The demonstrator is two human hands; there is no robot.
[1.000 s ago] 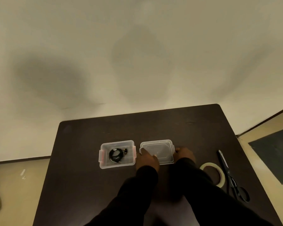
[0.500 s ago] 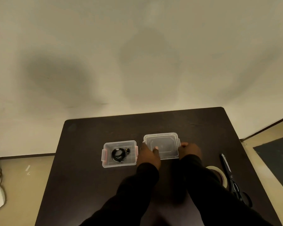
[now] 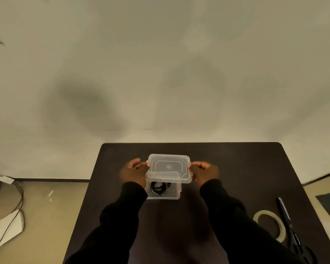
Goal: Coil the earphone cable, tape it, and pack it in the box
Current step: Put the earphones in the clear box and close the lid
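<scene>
A clear plastic lid (image 3: 169, 168) hangs above the far half of a small clear plastic box (image 3: 164, 195) on the dark table (image 3: 236, 168). My left hand (image 3: 134, 171) grips the lid's left edge and my right hand (image 3: 205, 172) grips its right edge. Inside the box lies the coiled black earphone cable (image 3: 158, 188), visible below the lid's near edge. The box's far part is hidden behind the lid.
A roll of clear tape (image 3: 270, 224) lies at the table's right, with black scissors (image 3: 291, 231) beside it near the right edge. On the floor to the left are cables (image 3: 17, 202) and a white object (image 3: 8, 227). A pale wall rises behind the table.
Both hands lifted the lid off the table and carried it left, over the box. The view has also shifted, so the box now sits in the middle.
</scene>
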